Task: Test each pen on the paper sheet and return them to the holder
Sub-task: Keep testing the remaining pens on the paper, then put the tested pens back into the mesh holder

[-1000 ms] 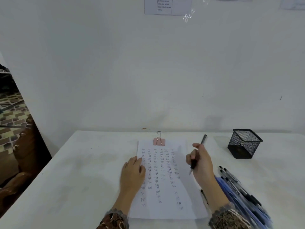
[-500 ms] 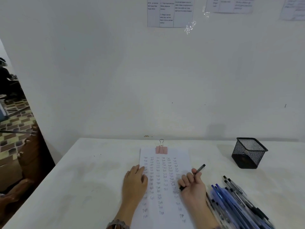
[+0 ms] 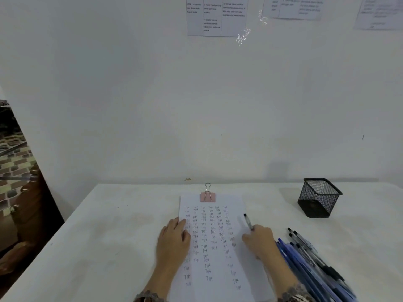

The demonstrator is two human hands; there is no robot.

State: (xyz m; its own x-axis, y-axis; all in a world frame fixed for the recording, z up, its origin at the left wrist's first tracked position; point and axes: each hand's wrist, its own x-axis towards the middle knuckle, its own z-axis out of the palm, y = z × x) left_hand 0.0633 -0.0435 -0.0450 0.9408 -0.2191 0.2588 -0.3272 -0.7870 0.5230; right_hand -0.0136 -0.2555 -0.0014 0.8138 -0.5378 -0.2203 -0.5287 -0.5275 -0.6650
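Note:
A white paper sheet (image 3: 218, 247) covered with rows of small handwritten marks lies on the table, clamped at its top by a pink binder clip (image 3: 207, 196). My left hand (image 3: 174, 240) rests flat on the sheet's left edge. My right hand (image 3: 260, 239) sits on the sheet's right side and holds a black pen (image 3: 248, 221) whose free end points up and away. A black mesh pen holder (image 3: 318, 198) stands at the back right. A heap of several blue and black pens (image 3: 309, 264) lies to the right of my right hand.
The white table (image 3: 120, 236) runs up to a white wall with printed sheets (image 3: 216, 16) taped high up. Dark wooden furniture (image 3: 28, 214) stands beyond the table's left edge. Bare tabletop lies left of the sheet and around the holder.
My right hand has shifted right on the sheet and the pen now points up and to the left instead of to the right. My left hand stayed on the sheet. The camera tilted up slightly.

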